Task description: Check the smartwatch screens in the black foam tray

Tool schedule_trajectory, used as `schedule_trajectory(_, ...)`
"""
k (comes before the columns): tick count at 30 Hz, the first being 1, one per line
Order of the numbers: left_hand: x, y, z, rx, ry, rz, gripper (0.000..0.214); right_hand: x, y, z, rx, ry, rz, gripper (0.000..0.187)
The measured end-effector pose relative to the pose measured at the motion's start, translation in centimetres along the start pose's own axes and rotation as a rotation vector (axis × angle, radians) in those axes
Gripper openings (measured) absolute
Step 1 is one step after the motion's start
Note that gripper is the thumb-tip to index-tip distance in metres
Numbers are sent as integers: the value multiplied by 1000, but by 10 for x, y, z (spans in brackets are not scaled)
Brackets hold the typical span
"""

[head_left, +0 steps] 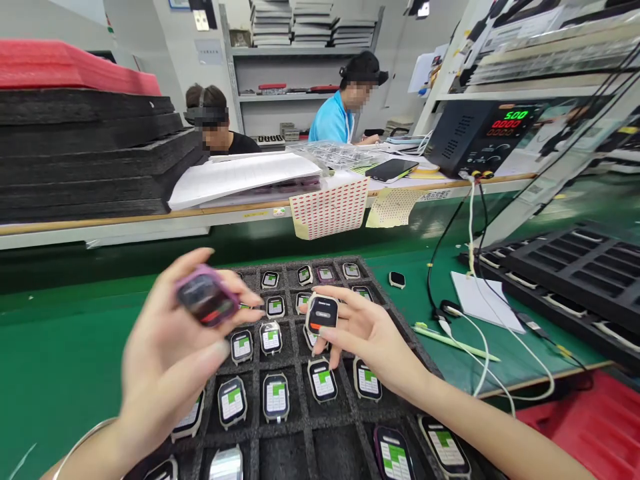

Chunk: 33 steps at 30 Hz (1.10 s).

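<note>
Over the foam tray point(283, 457), my left hand point(167, 347) and right hand point(370, 333) grasp a purple watch point(207, 299), near the far-left corner, and a pale watch point(323, 311), toward the far edge. Likely light, rigid, slippery-faced: I hold sides.

Bright, even light, with blur at the left hand point(170, 350)
We find that hand and its purple watch point(207, 298) smeared, while the pale watch point(323, 313) in the right hand point(375, 337) looks crisper; we catch white glare on a silvery watch point(227, 465) at the near edge; green and red digits glow on the power supply point(455, 137); a shadow band darkens the green mat point(75, 340) beneath the far shelf point(240, 215); we see wide-angle stretch tilting the rack point(533, 197) on the right.
</note>
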<state>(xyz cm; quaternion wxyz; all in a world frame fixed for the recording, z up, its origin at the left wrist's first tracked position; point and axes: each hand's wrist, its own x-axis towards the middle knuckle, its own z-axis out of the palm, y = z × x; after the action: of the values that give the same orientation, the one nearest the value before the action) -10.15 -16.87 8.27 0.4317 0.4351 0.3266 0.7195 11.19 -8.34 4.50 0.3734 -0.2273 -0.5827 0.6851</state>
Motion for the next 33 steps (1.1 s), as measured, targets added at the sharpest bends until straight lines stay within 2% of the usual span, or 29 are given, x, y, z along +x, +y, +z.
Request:
schedule_trajectory(3,15,-27,7,10,-81,-219,56,-3,6,-4,-4,-28,-4,46)
schedule_trajectory(5,16,-43,6,-12,-103,-286,57,-4,7,-8,11,-50,4,48)
schedule_trajectory(7,13,-50,3,-63,-140,-314,54,-3,8,-10,16,-66,14,48)
schedule_trajectory(11,4,-41,4,-85,-212,-312,42,-1,8,-12,11,-66,19,45)
schedule_trajectory(15,-3,-34,10,-55,-260,-329,51,-3,7,-8,29,-56,30,49)
schedule_trajectory(20,-5,-43,10,2,-284,-377,52,-7,7,-3,20,-35,30,48)
schedule_trajectory(28,-6,-60,1,-91,-324,-413,53,-5,9,-2,-145,115,27,23)
schedule_trajectory(33,-4,-63,1,-53,-296,-427,46,-7,6,-3,-162,102,35,25)
